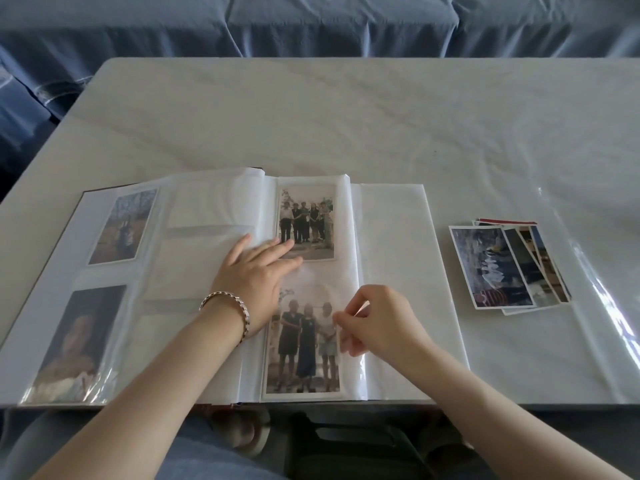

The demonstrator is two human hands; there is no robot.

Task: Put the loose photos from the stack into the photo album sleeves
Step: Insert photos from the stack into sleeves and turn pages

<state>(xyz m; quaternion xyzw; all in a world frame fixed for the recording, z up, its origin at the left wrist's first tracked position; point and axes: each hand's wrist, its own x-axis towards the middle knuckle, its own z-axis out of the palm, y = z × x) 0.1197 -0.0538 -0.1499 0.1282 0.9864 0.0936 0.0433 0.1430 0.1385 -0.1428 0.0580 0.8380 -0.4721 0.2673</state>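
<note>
An open photo album (394, 271) lies on the table near the front edge. Its left page holds two photos (121, 226). On the right page an upper sleeve holds a group photo (306, 220). A photo of three people (304, 344) sits in the lower sleeve. My left hand (256, 271) lies flat on the page near the spine, fingers straight, fingertips at the upper photo's corner. My right hand (377, 320) pinches the right edge of the lower photo at the sleeve opening. A fanned stack of loose photos (505, 268) lies to the right of the album.
The table (346, 116) has a white cover under clear plastic film, wrinkled at the right (602, 289). A blue covered sofa (311, 22) runs behind the table. My legs and a dark object show below the front edge.
</note>
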